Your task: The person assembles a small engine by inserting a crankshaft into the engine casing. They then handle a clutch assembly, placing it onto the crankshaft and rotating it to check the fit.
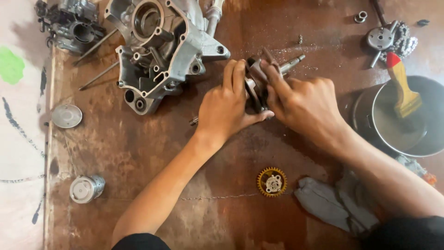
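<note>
Both hands, left hand (226, 109) and right hand (303, 104), are clamping the crankshaft (259, 81) from opposite sides, steadying it against the worktop (138, 148).

Engine case half (162, 51) lying top left; piston (87, 188) sitting lower left; brass gear (272, 182) and grey rag (333, 203) lying near edge; brush (403, 88) resting in bowl (418, 148).

Rust-brown table (138, 153), brass-yellow gear (272, 182), red-tipped yellow brush (402, 88)

No pkgs, labels, signs, screens.
</note>
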